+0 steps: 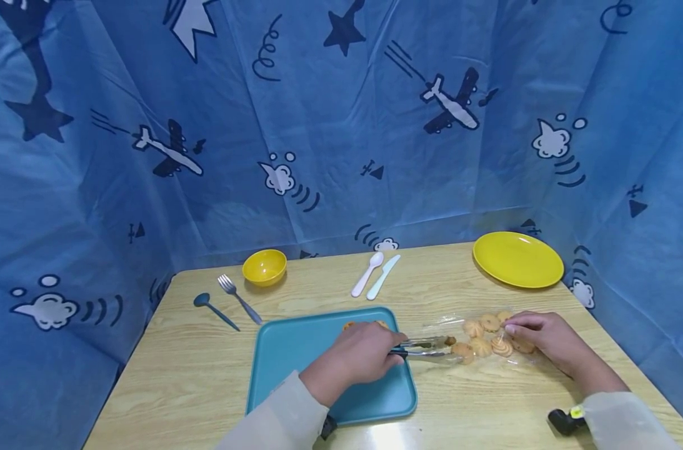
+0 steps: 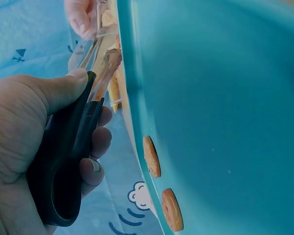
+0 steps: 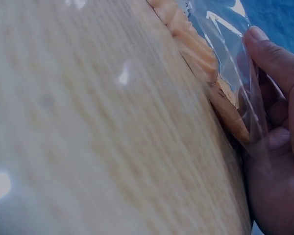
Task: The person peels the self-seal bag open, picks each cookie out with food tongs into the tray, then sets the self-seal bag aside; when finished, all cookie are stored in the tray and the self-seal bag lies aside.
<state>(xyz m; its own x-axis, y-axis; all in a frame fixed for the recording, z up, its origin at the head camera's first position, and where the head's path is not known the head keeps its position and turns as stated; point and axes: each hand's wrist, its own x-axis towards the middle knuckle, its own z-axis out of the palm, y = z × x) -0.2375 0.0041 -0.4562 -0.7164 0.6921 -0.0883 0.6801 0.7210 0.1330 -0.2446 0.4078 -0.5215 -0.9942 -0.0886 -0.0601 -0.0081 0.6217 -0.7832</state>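
Clear plastic bag pinched in my right hand, left hand gripping tongs; likely picking cookies, next needs gentle squeeze.

This looks like a staged tabletop booth, whatever lies beyond it hidden: blue cloth printed with planes and stars hangs behind the back edge of the worktop and along both sides. A yellow bowl near the back-left corner and a yellow plate at the back-right corner suggest dining.
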